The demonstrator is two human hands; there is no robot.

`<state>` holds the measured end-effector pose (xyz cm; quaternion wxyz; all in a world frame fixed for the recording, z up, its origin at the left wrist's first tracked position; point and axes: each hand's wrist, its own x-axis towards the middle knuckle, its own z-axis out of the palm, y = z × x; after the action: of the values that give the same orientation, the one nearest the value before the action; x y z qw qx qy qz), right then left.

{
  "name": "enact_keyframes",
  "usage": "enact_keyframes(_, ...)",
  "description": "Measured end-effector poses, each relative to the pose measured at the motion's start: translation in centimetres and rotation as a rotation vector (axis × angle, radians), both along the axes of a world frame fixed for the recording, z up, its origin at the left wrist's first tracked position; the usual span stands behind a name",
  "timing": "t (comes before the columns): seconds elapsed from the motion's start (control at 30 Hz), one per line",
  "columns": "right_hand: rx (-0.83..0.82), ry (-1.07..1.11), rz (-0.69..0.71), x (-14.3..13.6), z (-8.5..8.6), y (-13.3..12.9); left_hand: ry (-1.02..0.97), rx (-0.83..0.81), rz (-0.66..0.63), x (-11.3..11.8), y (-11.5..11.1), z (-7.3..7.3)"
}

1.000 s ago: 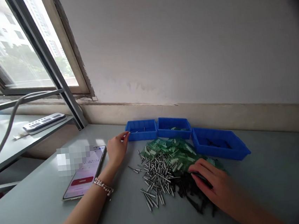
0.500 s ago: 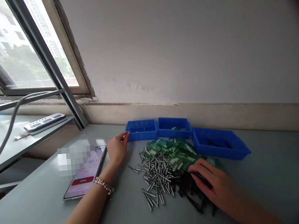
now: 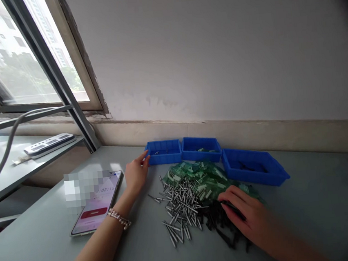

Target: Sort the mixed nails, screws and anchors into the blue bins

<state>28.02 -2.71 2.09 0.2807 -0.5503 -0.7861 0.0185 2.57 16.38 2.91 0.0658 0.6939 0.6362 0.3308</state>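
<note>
- Three blue bins at back: left bin (image 3: 166, 159) has metal pins (image 3: 167, 151), middle bin (image 3: 201, 156) green pieces (image 3: 207, 150), right bin (image 3: 252, 177) black parts (image 3: 249, 166).
- Left hand (image 3: 135, 174): at left bin's outer end, thumb/index slightly parted, nothing visible between.
- Right hand (image 3: 247, 213): fingers curled round a dark part (image 3: 234, 210), over black pile (image 3: 222, 232).
- Pin pile (image 3: 182, 203) between hands, green heap (image 3: 205, 174) behind.

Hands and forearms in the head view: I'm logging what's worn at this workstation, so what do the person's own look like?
The left hand wears no glove; a bracelet of small, pale, shiny beads circles its wrist. The right hand is gloveless too, and no jewellery shows on it. No sleeve shows on either forearm, though the right one blurs toward the picture's bottom edge.
</note>
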Motion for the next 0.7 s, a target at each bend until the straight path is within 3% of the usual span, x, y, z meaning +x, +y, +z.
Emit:
enact_keyframes(0.17,-0.007,0.024,-0.003,0.0,0.0,0.1,-0.019,0.055,-0.019,0.1,-0.5,1.0)
enact_keyframes(0.37,-0.038,0.023,0.007,0.1,0.1,0.0,-0.074,0.136,-0.148,0.8,-1.8,2.3)
enact_keyframes(0.53,-0.182,-0.030,0.048,-0.2,0.9,-0.4,-0.037,0.088,-0.428,1.9,-3.9,2.4)
enact_keyframes(0.7,-0.332,-0.157,0.046,-0.8,1.3,-0.6,0.138,0.046,-0.726,2.6,-6.4,1.5)
